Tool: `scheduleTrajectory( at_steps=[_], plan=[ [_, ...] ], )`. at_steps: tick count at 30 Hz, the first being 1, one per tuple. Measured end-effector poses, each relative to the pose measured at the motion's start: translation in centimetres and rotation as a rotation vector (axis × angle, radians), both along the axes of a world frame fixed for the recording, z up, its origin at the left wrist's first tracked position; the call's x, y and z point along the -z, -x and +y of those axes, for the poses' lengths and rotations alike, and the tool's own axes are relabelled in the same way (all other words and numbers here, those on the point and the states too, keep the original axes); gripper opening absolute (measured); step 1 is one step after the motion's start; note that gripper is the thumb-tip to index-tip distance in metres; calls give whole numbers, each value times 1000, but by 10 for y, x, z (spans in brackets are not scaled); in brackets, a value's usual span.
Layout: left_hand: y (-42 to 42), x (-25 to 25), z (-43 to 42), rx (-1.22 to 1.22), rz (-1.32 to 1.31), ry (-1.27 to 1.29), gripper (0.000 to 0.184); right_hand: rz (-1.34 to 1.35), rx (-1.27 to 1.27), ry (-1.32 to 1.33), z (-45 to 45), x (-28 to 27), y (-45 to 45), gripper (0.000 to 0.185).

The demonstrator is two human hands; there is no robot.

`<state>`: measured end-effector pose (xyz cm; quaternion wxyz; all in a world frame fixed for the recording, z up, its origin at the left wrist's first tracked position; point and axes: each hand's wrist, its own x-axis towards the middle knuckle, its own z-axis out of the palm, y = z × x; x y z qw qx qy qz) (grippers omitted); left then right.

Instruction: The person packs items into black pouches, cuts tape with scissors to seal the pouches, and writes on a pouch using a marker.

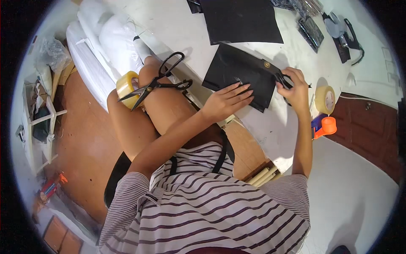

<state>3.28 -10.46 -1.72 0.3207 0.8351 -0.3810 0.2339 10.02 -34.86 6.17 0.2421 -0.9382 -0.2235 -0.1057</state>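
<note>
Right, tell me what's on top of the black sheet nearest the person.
The left hand rests on that black sheet; scissors in the right hand overlap its edge. A small pale mark there is unclear. Whatever lies beneath the left hand is covered.

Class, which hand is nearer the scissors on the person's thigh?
Left. The left hand lies on the black sheet, to the right of the thigh scissors; the right hand is farther right, gripping a second pair.

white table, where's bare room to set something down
The white table has bare patches left of the large black sheet, between the right hand and the black packet, and between the left hand and right forearm. Crowded: under the hands, with the smaller black sheet and held scissors, and at the right-edge tape roll and orange tool.
</note>
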Motion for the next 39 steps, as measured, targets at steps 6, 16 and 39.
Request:
scheduleTrajectory(
  at_steps=[6, 16, 39],
  plan=[
    [1, 2, 1, -21, -8, -12, 29, -1, -105, 5, 25, 21, -7, 37],
    [13, -2, -1, -64, 75, -48, 37, 4, -131, 9, 17, 20, -4, 35],
    [91, -11, 112, -272, 281, -44, 50, -330, 55, -65, 95, 15, 107, 30]
  ],
)
